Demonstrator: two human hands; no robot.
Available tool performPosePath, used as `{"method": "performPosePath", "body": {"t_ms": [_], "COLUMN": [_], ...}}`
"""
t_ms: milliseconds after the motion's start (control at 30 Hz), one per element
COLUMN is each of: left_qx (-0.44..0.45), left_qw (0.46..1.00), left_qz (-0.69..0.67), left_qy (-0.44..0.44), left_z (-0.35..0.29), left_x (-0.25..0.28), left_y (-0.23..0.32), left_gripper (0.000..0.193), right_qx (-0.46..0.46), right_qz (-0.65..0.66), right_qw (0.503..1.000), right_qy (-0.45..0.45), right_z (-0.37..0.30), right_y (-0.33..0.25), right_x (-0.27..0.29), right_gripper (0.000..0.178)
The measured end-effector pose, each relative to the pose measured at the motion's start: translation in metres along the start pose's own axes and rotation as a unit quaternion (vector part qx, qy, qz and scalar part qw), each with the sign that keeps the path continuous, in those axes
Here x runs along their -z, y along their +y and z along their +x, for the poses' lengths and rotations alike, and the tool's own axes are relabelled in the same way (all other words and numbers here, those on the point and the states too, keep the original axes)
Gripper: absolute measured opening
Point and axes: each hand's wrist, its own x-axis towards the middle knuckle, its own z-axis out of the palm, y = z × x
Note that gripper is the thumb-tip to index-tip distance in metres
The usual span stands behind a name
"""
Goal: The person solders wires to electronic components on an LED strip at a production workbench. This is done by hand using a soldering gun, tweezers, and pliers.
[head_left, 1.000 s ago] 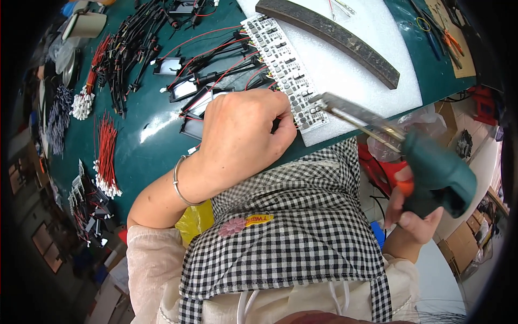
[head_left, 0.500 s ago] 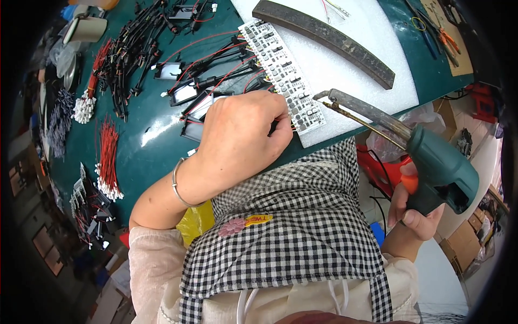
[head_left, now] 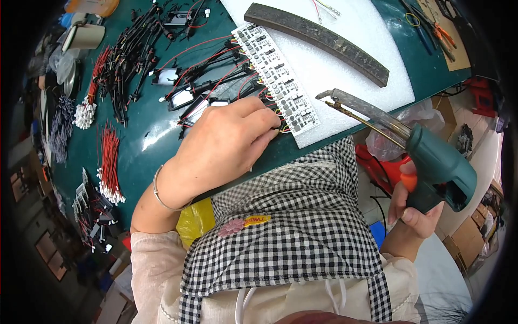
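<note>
My left hand is closed in a pinch at the near end of a white circuit board strip. Its fingertips are on thin coloured wires beside the strip's left edge; the palm hides much of their cable. Small black electronic parts cover the strip, and black cables with red leads run into its left side. Gripped in my right hand is a green soldering gun with an orange trigger. Its bent tip points left, just right of the strip and apart from it.
A dark curved metal bar lies on the white foam sheet, beyond the strip. On the green table are black cable bundles and red wires with white connectors. Pliers lie at the far right.
My left hand has drawn back slightly leftward from the strip's edge, uncovering coloured wires at its near end. The right hand holds the soldering gun almost still. The whole view has shifted slightly.
</note>
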Motion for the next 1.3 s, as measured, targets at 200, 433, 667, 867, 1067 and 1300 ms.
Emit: {"method": "performPosePath", "body": {"t_ms": [200, 433, 667, 867, 1067, 1300], "left_qx": [-0.001, 0.02, 0.01, 0.0, 0.027, 0.058], "left_qw": [0.995, 0.994, 0.998, 0.997, 0.997, 0.996], "left_qz": [-0.098, -0.105, -0.025, -0.063, -0.059, -0.07], "left_qy": [0.004, 0.016, 0.056, 0.035, 0.03, -0.001], "left_z": [0.001, 0.002, 0.002, -0.002, -0.001, 0.004], "left_x": [0.0, -0.004, -0.01, -0.013, -0.012, -0.008], "left_y": [-0.012, -0.007, -0.007, -0.003, 0.0, -0.001], "left_gripper": [0.014, 0.014, 0.01, 0.008, 0.007, 0.008], "right_qx": [0.013, 0.01, -0.001, 0.018, 0.014, 0.04], "right_qz": [0.001, -0.003, -0.011, -0.001, 0.009, -0.03], "right_qw": [1.0, 0.999, 0.999, 0.999, 0.999, 0.998], "right_qy": [-0.024, -0.038, -0.034, -0.032, -0.037, -0.029], "right_z": [0.003, 0.004, 0.004, -0.001, -0.003, -0.003], "right_y": [0.002, 0.004, 0.004, 0.007, 0.009, 0.014], "right_x": [0.005, 0.009, 0.006, 0.008, 0.011, 0.009], "right_gripper": [0.078, 0.078, 0.079, 0.082, 0.081, 0.072]}}
